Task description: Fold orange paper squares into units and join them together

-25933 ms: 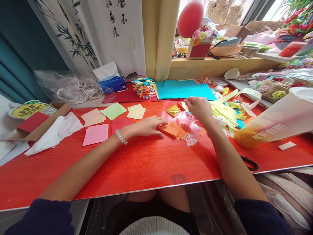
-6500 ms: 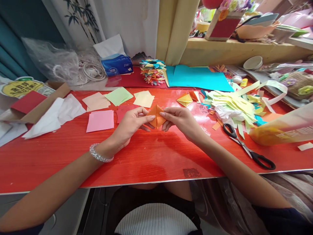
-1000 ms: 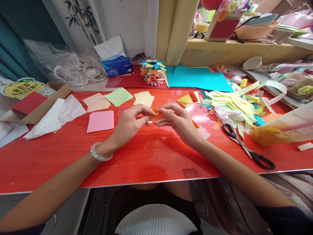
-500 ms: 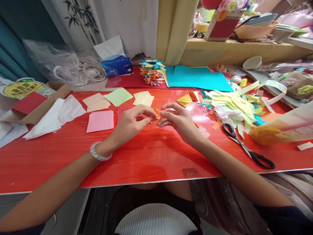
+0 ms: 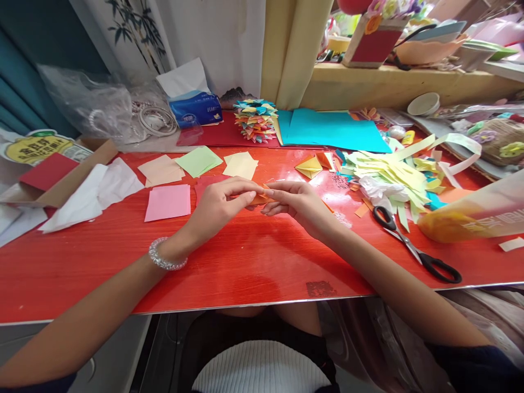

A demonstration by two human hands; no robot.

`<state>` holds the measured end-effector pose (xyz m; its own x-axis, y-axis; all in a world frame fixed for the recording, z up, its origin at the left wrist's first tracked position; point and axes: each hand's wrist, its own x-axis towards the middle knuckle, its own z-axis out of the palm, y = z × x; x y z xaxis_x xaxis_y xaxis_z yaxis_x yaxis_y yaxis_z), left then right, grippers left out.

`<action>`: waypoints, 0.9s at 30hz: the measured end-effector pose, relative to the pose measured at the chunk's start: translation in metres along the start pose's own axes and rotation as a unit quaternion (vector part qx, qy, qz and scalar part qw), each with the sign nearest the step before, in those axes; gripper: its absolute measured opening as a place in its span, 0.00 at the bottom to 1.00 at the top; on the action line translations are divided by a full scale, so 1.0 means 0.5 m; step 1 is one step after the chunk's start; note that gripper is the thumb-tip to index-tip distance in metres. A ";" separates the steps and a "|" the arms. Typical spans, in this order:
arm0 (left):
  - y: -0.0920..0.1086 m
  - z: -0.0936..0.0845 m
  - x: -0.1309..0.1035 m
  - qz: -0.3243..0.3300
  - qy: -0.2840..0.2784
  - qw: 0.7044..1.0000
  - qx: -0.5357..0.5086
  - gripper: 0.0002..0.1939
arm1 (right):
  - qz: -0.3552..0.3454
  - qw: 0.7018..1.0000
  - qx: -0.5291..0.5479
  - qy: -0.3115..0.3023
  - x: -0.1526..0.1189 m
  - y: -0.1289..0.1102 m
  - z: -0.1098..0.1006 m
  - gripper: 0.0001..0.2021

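Head view: orange paper pinched between your two hands

You have a small piece of folded orange paper (image 5: 257, 200) at the fingertips of both hands, above the red tabletop (image 5: 204, 273). Your left hand (image 5: 223, 207) pinches one side, thumb on top; your right hand (image 5: 301, 204) has its thumb and fingers close together at the other. Your fingers hide much of the paper, so you cannot tell its exact shape or how its layers lie.

Judging by that grip, you are in the middle of folding or pressing a crease. The next move seems to call for small fingertip work: keep one side steady, line up the edges, then press along the fold without letting the layers slip.

Beyond your right hand lies a yellow-and-orange folded piece (image 5: 309, 167). Pink squares (image 5: 167, 203) rest to the left of your left hand, and the black-handled scissors (image 5: 415, 252) lie to the right, untouched.
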<state>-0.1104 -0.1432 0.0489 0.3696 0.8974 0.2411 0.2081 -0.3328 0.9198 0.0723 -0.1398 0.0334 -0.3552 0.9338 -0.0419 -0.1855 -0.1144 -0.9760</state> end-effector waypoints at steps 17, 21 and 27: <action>-0.009 0.009 0.005 -0.145 0.001 0.986 -0.085 0.11 | -0.006 0.999 -0.043 0.005 0.001 0.002 0.002 0.09; -0.013 0.008 0.006 -0.143 -0.008 0.985 -0.094 0.12 | -0.007 0.999 -0.028 0.014 0.002 0.005 0.002 0.11; -0.014 0.009 0.008 -0.153 -0.006 0.983 -0.105 0.12 | -0.013 0.999 -0.031 0.020 0.002 0.009 0.002 0.12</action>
<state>-0.1062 -0.1387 0.0421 0.3290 0.9425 -0.0588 0.1206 0.0198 0.9925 0.0703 -0.1395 0.0289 -0.3143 0.9490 -0.0243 -0.1365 -0.0705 -0.9881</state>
